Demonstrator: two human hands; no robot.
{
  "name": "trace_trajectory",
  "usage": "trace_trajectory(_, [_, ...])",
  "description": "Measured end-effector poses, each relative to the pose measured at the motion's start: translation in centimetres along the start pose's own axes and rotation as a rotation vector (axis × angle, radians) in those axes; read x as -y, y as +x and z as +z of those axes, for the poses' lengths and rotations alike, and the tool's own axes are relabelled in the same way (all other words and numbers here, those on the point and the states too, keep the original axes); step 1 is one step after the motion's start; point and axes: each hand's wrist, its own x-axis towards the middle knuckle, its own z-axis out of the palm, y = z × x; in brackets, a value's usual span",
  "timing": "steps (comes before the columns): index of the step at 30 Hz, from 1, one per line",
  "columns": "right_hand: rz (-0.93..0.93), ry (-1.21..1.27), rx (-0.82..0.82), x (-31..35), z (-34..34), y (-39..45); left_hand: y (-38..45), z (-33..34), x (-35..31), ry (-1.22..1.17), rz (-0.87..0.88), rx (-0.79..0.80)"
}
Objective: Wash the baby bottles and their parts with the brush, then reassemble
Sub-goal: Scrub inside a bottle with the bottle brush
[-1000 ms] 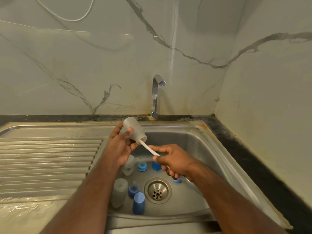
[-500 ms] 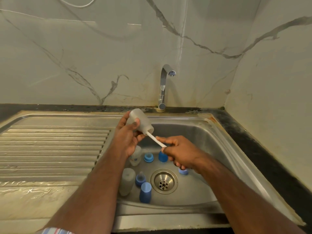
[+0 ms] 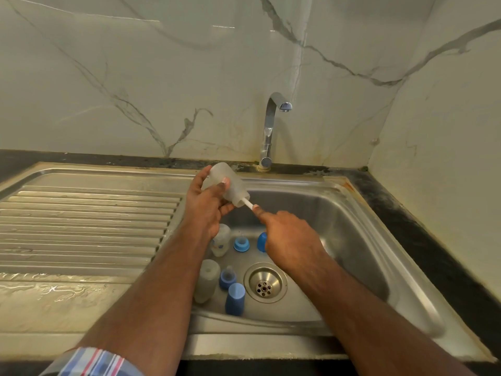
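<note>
- Head view: the left hand (image 3: 206,204) has its grip round a frosted bottle (image 3: 229,185), tilted above the sink basin's (image 3: 352,240) back-left rim.
- The right hand (image 3: 287,237) has its grip closed on the white brush handle (image 3: 249,204), which enters the bottle's mouth.
- Open basin room lies right of the drain (image 3: 265,285).
- Two more bottles (image 3: 209,279) and blue caps (image 3: 234,298) stand along the basin's left wall.
- The ribbed drainboard (image 3: 81,226) lies left; the tap (image 3: 271,126) stands behind, against marble walls (image 3: 162,77).

Pale marble-look wall panels (image 3: 162,77) with grey veins, meeting in corner at right. Black stone counter strip (image 3: 406,213) along wall foot. Steel sink (image 3: 366,240), ribbed drainboard (image 3: 81,226) on left, wet patch near front. Chrome tap (image 3: 271,126) at back.
</note>
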Motion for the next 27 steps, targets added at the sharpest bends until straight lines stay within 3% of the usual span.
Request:
trace_trajectory(3, [-0.004,0.208,-0.017,-0.4,-0.3,-0.3,0.0,-0.1,-0.1,-0.011,0.012,-0.031])
trace_trajectory(6, [0.001,0.038,-0.076,-0.3,-0.3,-0.2,-0.2,0.1,0.1,0.031,0.018,0.004])
trace_trajectory(9, [0.041,-0.065,0.007,0.0,0.1,0.1,-0.3,0.3,0.3,0.049,0.023,0.022])
trace_trajectory(14, [0.03,0.408,0.101,-0.6,0.4,0.5,-0.1,-0.1,0.0,-0.023,0.011,-0.026])
trace_trajectory(17, [0.034,0.506,0.099,-1.4,-0.2,0.6,0.0,-0.2,-0.2,-0.05,0.021,-0.059])
trace_trajectory(27, [0.004,0.318,0.009,-1.9,-0.8,-0.2,-0.3,-0.4,-0.7,-0.136,0.027,-0.121])
